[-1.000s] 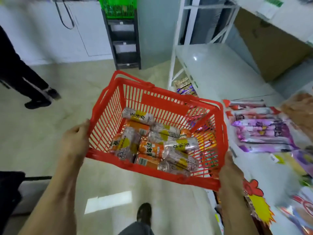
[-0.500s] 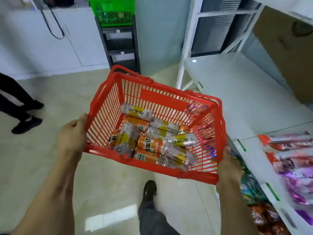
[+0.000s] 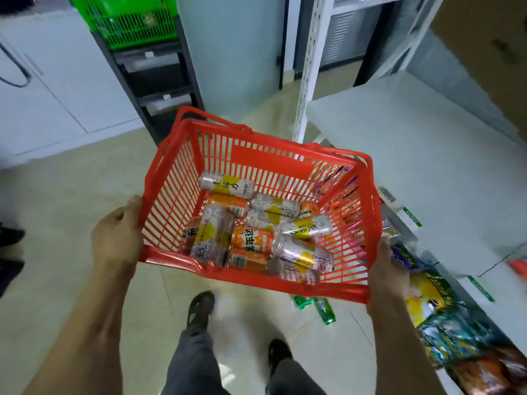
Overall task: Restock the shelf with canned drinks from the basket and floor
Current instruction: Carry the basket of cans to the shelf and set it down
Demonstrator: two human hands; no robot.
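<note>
I gripped the basket [image 3: 256,155] by its near corners, left hand [image 3: 117,238] and right hand [image 3: 386,269] curled on the rim, keeping the cans [image 3: 256,232] level beside the shelf [image 3: 413,143].

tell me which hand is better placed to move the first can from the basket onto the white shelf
Right, probably. The right hand grips the red basket at the rim nearest the white shelf. The left hand grips the far rim, so it could keep holding the basket while the right lifts cans.
</note>
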